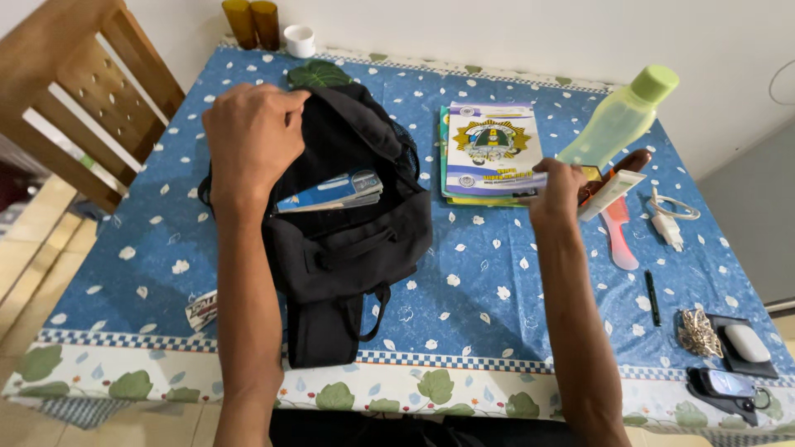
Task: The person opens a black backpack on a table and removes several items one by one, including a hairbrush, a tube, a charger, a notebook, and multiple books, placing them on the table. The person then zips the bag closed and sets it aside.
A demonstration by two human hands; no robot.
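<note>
While the left hand [252,136] grips the upper edge of a black backpack [348,223] lying open on the table [497,281], the right hand [556,192] pinches the near edge of a stack of booklets [490,149] just beside the bag. A blue-and-white booklet [331,192] pokes out of the backpack's mouth. Right of the stack lie a green bottle [621,120], a pink comb [619,236], a white charger [669,219] and a black pen [652,296].
</note>
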